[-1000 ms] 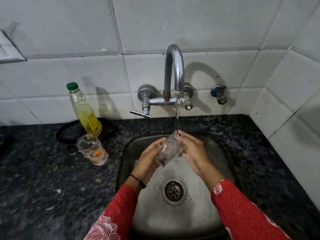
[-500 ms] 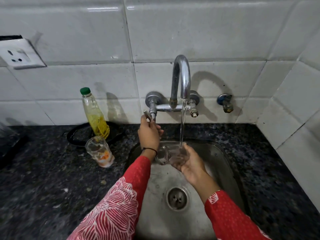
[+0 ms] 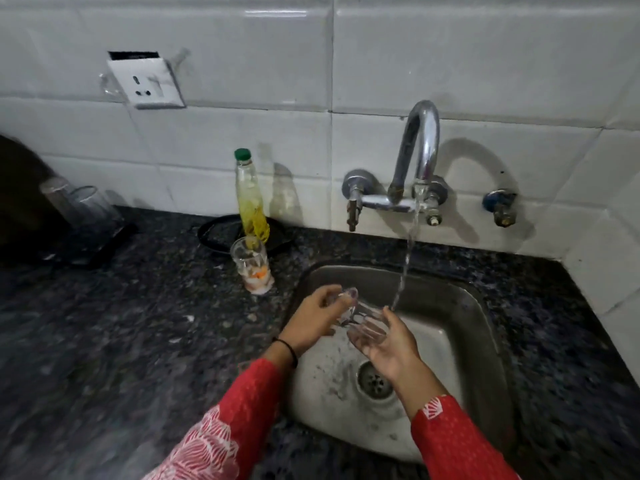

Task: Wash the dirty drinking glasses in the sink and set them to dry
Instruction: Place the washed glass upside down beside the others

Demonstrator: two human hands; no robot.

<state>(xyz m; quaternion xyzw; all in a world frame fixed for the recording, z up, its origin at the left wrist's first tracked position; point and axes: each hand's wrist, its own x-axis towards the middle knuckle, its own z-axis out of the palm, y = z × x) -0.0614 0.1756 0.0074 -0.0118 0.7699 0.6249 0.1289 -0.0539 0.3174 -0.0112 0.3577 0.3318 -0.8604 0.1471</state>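
Note:
Over the steel sink [image 3: 485, 327] I hold a clear drinking glass [image 3: 363, 320] on its side. My left hand [image 3: 311, 320] grips one end of it, and my right hand [image 3: 391, 344] cups it from below. Water runs from the chrome tap [image 3: 420, 150] and falls just right of the glass, by my right fingers. A dirty glass [image 3: 251, 268] with orange and white residue stands upright on the dark counter, left of the sink. Two upturned glasses [image 3: 83, 209] rest on a dark tray at the far left.
A bottle of yellow liquid [image 3: 251, 202] with a green cap stands behind the dirty glass, on a round black lid [image 3: 214, 233]. A wall socket [image 3: 145, 83] sits above the counter. A small valve [image 3: 500, 206] juts from the tiles right of the tap. The drain [image 3: 375, 379] lies below my hands.
My left hand has left the tap handle and come back down onto the glass. The view has swung left, bringing the upturned glasses into sight. Water still runs.

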